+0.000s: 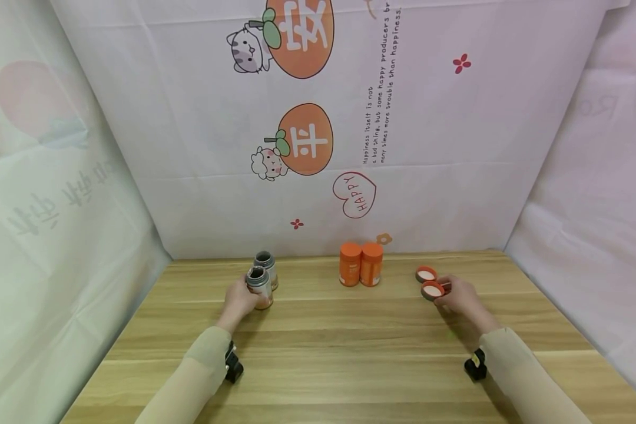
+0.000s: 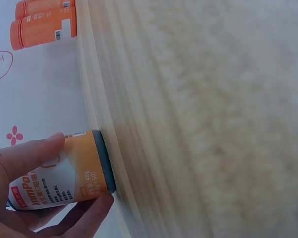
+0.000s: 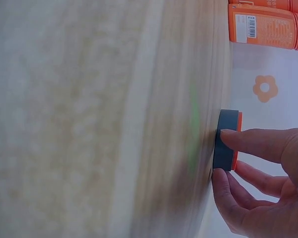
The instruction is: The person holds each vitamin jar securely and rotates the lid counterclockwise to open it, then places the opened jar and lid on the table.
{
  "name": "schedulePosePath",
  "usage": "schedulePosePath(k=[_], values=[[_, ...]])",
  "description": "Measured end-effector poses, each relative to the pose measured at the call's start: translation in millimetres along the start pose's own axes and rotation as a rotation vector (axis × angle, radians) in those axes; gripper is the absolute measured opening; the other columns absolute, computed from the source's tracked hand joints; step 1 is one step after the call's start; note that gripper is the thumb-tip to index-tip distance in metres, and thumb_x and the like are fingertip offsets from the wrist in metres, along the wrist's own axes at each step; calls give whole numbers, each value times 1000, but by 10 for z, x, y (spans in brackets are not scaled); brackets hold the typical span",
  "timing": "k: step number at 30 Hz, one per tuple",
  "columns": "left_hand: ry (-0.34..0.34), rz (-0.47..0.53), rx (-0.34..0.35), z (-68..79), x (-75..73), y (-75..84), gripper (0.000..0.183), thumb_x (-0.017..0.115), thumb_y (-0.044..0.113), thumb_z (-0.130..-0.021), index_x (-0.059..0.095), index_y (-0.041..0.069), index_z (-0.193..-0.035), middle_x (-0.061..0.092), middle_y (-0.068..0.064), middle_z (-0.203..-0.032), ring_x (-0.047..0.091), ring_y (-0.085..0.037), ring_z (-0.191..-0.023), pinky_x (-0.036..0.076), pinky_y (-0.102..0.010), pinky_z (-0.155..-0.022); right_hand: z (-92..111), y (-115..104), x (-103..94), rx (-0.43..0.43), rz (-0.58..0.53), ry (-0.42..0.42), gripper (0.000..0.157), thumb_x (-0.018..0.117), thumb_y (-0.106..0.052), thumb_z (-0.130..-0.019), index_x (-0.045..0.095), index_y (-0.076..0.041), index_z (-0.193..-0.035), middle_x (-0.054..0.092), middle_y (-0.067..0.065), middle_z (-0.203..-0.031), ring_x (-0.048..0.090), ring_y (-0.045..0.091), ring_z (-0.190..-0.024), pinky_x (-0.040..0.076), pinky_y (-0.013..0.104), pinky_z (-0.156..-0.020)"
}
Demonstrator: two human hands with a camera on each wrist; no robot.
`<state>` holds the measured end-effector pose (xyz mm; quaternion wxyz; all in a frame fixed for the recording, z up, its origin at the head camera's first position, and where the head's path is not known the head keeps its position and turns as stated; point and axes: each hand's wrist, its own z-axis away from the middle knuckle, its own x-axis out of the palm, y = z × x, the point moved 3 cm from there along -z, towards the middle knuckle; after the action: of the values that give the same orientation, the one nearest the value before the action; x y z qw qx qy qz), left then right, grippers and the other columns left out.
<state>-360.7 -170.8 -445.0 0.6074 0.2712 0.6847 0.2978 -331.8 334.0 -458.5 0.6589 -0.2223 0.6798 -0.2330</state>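
Observation:
My left hand (image 1: 238, 299) grips the nearer of two lidless supplement bottles (image 1: 261, 287), thumb on one side and fingers on the other. That bottle stands upright on the table, its dark mouth facing up; the left wrist view shows its orange and white label (image 2: 54, 181). Just behind it is the second lidless bottle (image 1: 265, 259). On the right, my right hand (image 1: 460, 295) pinches the nearer bottle lid (image 1: 432, 291) between thumb and fingers. The lid's dark grey side (image 3: 225, 141) shows in the right wrist view. Another upturned lid (image 1: 426, 274) lies right behind it.
Two capped orange bottles, a left one (image 1: 350, 266) and a right one (image 1: 371, 266), stand side by side at the back middle of the wooden table (image 1: 339, 353). A printed white cloth (image 1: 413, 194) hangs behind the table, with more cloth at both sides.

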Motion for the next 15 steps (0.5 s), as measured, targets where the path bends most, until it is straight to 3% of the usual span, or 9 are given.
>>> schedulePosePath(k=[15], values=[[-19, 17, -10, 21, -19, -6, 65, 84, 15, -64, 55, -4, -119, 64, -22, -110, 60, -34, -99, 47, -48, -87, 0, 22, -3, 15, 7, 5, 53, 72, -2, -77, 48, 15, -122, 57, 34, -115, 55, 46, -106, 46, 51, -87]])
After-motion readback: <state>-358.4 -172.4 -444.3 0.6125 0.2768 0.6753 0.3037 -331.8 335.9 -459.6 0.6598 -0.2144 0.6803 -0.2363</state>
